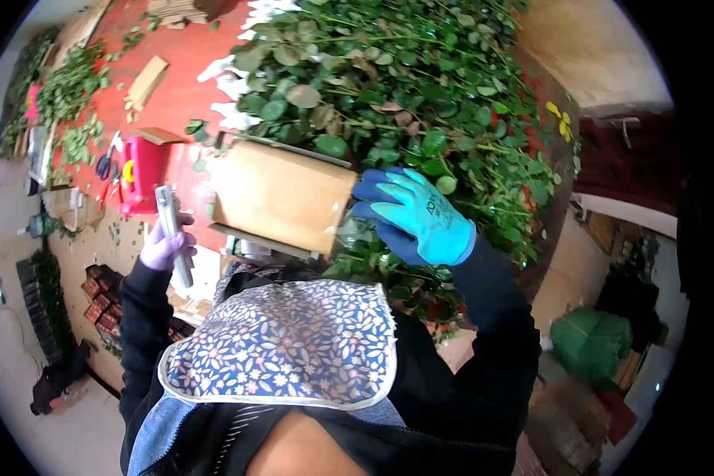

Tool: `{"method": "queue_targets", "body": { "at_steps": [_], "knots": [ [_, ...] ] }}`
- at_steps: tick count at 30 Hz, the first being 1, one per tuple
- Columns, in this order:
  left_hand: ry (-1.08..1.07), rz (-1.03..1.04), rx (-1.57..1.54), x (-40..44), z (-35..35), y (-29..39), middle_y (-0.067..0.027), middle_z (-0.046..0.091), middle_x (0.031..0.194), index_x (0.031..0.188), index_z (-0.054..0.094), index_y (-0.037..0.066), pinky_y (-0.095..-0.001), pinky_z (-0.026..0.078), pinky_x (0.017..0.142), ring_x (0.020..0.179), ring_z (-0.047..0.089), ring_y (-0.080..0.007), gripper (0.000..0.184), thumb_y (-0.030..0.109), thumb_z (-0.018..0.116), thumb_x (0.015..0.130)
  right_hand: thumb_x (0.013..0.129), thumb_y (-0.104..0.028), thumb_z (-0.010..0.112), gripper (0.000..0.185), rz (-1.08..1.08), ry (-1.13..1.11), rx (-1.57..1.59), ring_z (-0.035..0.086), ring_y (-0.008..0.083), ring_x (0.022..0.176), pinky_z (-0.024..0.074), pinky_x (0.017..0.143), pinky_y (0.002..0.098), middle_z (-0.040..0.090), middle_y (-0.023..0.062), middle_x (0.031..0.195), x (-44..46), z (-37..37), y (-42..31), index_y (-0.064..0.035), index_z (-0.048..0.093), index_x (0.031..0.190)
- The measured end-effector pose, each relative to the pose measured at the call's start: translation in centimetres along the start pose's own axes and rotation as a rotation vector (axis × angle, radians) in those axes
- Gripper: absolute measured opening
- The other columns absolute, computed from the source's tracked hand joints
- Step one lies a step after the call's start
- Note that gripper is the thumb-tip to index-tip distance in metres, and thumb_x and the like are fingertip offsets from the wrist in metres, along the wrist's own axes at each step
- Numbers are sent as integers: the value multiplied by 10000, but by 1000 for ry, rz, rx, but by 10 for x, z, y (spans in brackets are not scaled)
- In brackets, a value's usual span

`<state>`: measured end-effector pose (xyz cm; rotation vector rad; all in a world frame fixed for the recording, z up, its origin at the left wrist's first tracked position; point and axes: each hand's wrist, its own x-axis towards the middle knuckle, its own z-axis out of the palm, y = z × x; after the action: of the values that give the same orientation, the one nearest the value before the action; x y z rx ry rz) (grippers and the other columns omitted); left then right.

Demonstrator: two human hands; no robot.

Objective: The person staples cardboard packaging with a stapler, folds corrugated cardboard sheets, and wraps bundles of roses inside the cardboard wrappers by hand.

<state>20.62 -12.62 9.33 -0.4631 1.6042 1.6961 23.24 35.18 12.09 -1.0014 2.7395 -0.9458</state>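
My left hand, in a thin pale purple glove, is closed around a long grey stapler held upright left of the cardboard. A brown cardboard sheet with raised edges lies before me on the red table. My right hand, in a turquoise glove with navy coating, rests at the cardboard's right end, fingers stretched out over it and the nearby leaves. Beyond it spreads a big pile of leafy green stems, with white wrapped heads along its left side. What lies under my right palm is hidden.
On the red table stand a pink container, scissors and a loose cardboard strip. Cardboard pieces are stacked at the far edge. A green sack sits on the floor at right.
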Motion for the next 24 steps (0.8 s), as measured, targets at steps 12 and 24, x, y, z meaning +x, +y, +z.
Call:
{"method": "queue_targets", "body": {
  "at_steps": [12, 24],
  "knots": [
    [375, -68, 1051, 153, -69, -45, -240, 591, 1143, 1168, 537, -30, -432, 482, 927, 1097, 576, -364, 738, 352, 815, 600, 760, 2, 626, 312, 319, -19, -126, 586, 363, 1010, 391, 990, 496, 636, 158, 1041, 48, -59, -89, -20, 616, 1071],
    [742, 164, 992, 107, -253, -50, -144, 692, 804, 846, 745, 83, -372, 508, 682, 757, 660, -253, 361, 443, 716, 830, 739, 0, 648, 273, 289, -17, 246, 626, 329, 979, 461, 935, 439, 675, 140, 1041, 157, 80, -216, -26, 663, 1010]
  ]
}}
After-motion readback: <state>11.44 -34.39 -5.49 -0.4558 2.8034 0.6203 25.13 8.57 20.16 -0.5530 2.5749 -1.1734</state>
